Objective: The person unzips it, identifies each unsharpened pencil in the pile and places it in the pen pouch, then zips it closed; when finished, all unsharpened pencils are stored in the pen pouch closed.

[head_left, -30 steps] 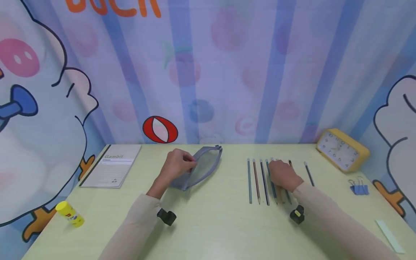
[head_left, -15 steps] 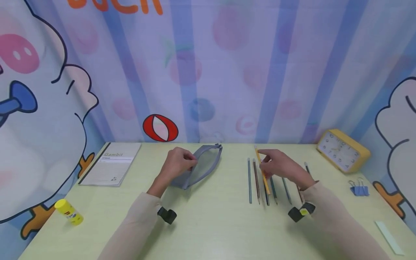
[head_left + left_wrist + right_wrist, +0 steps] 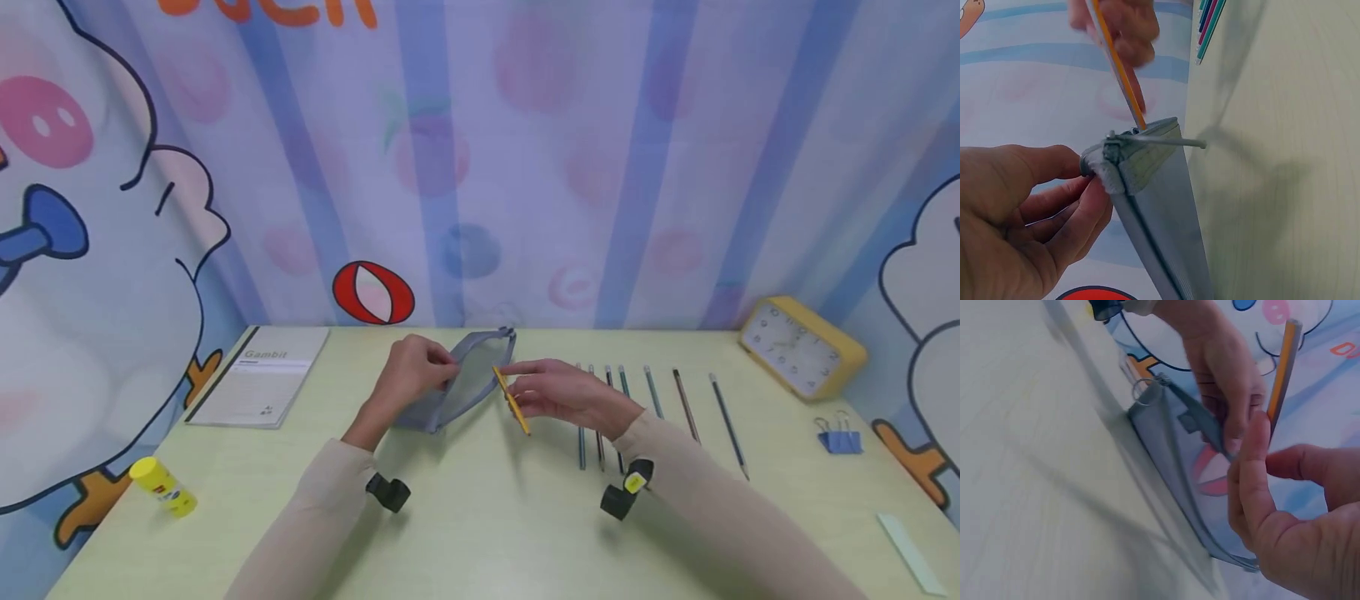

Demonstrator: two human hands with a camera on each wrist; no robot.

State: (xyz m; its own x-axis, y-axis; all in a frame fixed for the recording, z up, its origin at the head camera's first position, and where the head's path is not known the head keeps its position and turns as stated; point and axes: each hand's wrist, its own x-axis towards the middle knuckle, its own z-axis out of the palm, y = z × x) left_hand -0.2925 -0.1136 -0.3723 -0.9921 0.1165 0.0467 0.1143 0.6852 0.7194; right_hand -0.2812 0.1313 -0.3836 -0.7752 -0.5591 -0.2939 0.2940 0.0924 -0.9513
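Observation:
A grey zip pencil case (image 3: 420,418) stands on the table with its mouth spread. My left hand (image 3: 408,372) pinches one edge of that mouth between thumb and fingers. Held in my right hand (image 3: 561,392) is a yellow pencil (image 3: 513,403), tilted, just right of the case. In the left wrist view one end of the yellow pencil (image 3: 1113,59) appears at the case's opening (image 3: 1147,150); I cannot tell whether it is inside. Several other pencils (image 3: 727,423) lie in a row to the right, some partly behind my right hand and sleeve.
At the back left lies a notebook (image 3: 262,379), with a yellow glue stick (image 3: 163,487) nearer. Towards the right are a yellow clock (image 3: 802,346), a blue binder clip (image 3: 840,440) and a pale green strip (image 3: 910,553). A patterned curtain (image 3: 540,167) hangs behind the table.
My right hand has picked the yellow pencil up from the row and carried it left to the pencil case. The left hand has stayed at the case's edge.

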